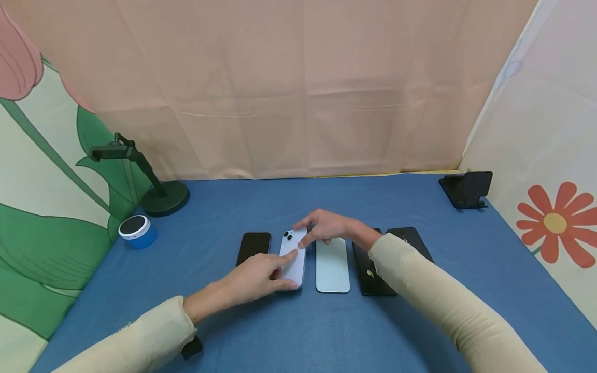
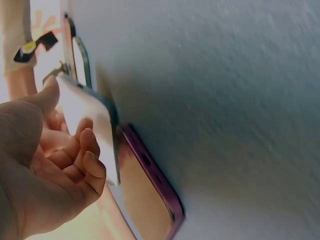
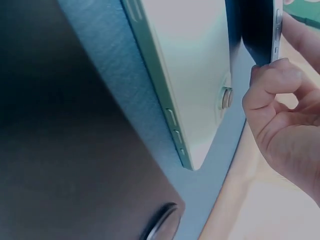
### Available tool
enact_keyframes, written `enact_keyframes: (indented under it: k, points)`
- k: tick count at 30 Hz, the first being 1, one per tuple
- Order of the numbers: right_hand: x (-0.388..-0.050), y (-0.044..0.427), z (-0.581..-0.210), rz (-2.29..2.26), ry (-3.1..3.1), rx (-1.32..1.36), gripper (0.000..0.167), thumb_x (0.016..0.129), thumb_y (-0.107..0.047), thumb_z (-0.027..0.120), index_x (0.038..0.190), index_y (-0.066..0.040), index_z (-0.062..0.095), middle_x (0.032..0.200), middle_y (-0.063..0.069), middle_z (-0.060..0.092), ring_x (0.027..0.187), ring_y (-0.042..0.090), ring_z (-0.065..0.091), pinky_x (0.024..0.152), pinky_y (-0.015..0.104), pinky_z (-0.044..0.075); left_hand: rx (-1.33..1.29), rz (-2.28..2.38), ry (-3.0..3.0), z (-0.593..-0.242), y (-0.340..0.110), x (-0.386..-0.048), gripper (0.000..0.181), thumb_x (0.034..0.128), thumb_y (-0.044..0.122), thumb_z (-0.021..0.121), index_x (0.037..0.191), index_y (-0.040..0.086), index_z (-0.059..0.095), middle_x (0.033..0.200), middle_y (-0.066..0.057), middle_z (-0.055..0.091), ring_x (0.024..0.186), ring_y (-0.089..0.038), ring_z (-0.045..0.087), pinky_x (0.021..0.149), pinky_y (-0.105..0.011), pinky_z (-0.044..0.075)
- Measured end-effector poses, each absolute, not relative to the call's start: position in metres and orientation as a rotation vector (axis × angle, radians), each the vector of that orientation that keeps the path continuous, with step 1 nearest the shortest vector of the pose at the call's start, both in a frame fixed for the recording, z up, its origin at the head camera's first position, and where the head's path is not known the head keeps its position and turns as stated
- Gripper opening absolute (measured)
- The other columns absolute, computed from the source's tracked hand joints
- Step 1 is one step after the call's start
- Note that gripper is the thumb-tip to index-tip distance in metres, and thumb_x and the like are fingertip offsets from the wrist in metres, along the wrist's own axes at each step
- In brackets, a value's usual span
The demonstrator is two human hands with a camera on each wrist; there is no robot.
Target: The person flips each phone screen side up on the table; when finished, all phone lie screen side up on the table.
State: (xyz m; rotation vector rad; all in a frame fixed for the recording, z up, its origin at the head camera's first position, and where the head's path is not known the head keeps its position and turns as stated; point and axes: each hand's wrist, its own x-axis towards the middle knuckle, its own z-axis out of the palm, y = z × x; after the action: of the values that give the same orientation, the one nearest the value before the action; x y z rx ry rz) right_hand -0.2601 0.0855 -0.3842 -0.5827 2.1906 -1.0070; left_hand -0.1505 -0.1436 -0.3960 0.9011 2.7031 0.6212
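While the left hand [image 1: 258, 278] grips its near end and the right hand [image 1: 325, 226] pinches its far end, one pale-lilac rectangular smartphone [image 1: 296, 270] is just left of one pale-green rectangular smartphone [image 1: 332, 269].

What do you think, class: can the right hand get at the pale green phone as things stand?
Probably yes: the pale green phone lies near the right hand, with nothing seen resting on it. That hand pinches the lilac phone, though, and would likely have to let go first.
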Motion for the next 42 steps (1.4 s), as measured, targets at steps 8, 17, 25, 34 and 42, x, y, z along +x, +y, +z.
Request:
enact_keyframes:
  k: [8, 17, 25, 34, 42]
  points:
    - [-0.262, 0.083, -0.379, -0.958, 2.196, -0.578, 0.055, 0.086, -0.024, 0.080, 0.138, -0.013, 0.063, 0.113, 0.004, 0.068, 0.046, 0.013, 0.028, 0.051, 0.031, 0.031, 0.865, 0.570, 2.720, -0.396, -0.130, -0.144, 0.084, 0.0877, 0.057, 0.070, 0.156, 0.020, 0.039, 0.063, 0.011, 0.048, 0.054, -0.003, 0.042, 0.052, -0.021, 0.035]
    - [-0.263, 0.086, -0.373, -0.951, 2.162, -0.588, 0.055, 0.086, -0.025, 0.080, 0.137, -0.012, 0.063, 0.102, 0.004, 0.064, 0.047, 0.012, 0.026, 0.052, 0.032, 0.032, 0.884, 0.580, 2.711, -0.395, -0.128, -0.144, 0.083, 0.0898, 0.053, 0.070, 0.157, 0.019, 0.035, 0.061, 0.011, 0.047, 0.051, -0.002, 0.043, 0.050, -0.020, 0.036]
    - [-0.260, 0.092, -0.383, -1.063, 2.186, -0.641, 0.059, 0.090, -0.030, 0.076, 0.143, -0.009, 0.057, 0.092, 0.004, 0.063, 0.050, 0.013, 0.034, 0.053, 0.033, 0.033, 0.947, 0.666, 2.674, -0.396, -0.136, -0.147, 0.076, 0.0942, 0.042, 0.068, 0.157, 0.016, 0.035, 0.059, 0.012, 0.048, 0.047, -0.001, 0.041, 0.047, -0.020, 0.037]
    - [-0.256, 0.093, -0.391, -1.240, 2.183, -0.608, 0.059, 0.092, -0.031, 0.074, 0.143, -0.009, 0.057, 0.122, 0.006, 0.067, 0.054, 0.016, 0.043, 0.055, 0.034, 0.037, 0.942, 0.777, 2.619, -0.395, -0.144, -0.151, 0.078, 0.0946, 0.043, 0.068, 0.158, 0.016, 0.032, 0.064, 0.013, 0.052, 0.051, 0.000, 0.044, 0.052, -0.019, 0.040]
    - [-0.255, 0.090, -0.390, -1.289, 2.150, -0.565, 0.057, 0.093, -0.031, 0.073, 0.143, -0.010, 0.056, 0.107, 0.013, 0.067, 0.056, 0.015, 0.045, 0.054, 0.033, 0.037, 0.924, 0.851, 2.551, -0.394, -0.151, -0.155, 0.078, 0.0942, 0.044, 0.068, 0.158, 0.018, 0.033, 0.068, 0.012, 0.054, 0.054, -0.001, 0.046, 0.054, -0.020, 0.041]
